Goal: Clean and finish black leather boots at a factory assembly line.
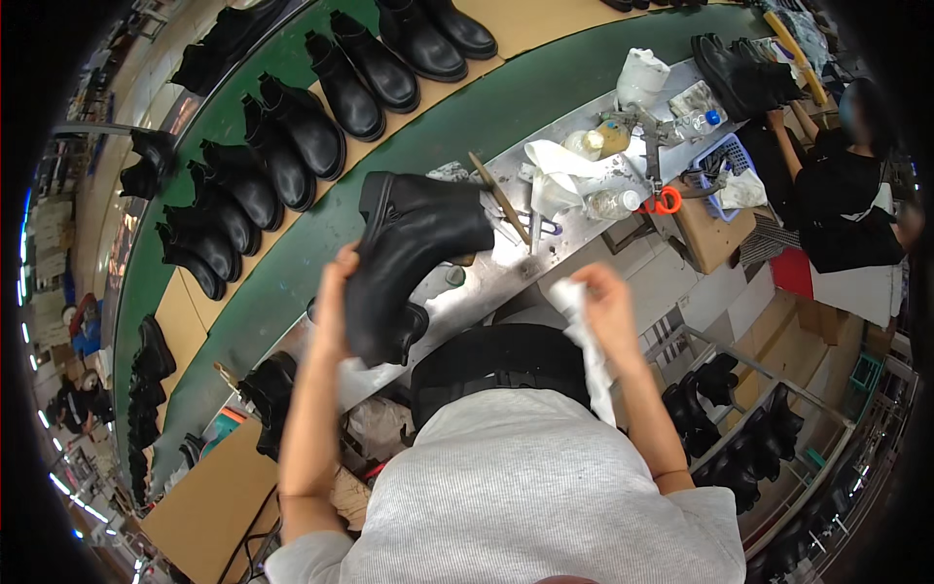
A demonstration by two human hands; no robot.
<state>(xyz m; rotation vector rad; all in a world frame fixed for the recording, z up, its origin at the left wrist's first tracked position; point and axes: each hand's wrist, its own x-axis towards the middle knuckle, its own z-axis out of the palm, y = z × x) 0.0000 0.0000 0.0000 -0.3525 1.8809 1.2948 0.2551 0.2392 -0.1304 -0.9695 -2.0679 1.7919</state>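
A black leather ankle boot [409,229] is held up on its side over the metal bench, its shaft pointing right. My left hand [338,292] grips it at the toe and sole end; some of the fingers are hidden behind the boot. To the right, apart from the boot, my right hand [608,302] pinches a white cloth [584,341] that hangs down beside my waist. Beyond the boot's shaft a wooden-handled tool [501,200] and purple-handled scissors [547,226] are on the bench.
Pairs of black boots [302,136] stand along the green conveyor [448,127]. Clear bottles [613,203], a roll of orange tape [662,201] and a blue basket [722,161] crowd the metal bench's [555,253] right end. A co-worker [837,175] sits at the far right. A rack [769,370] holds more boots.
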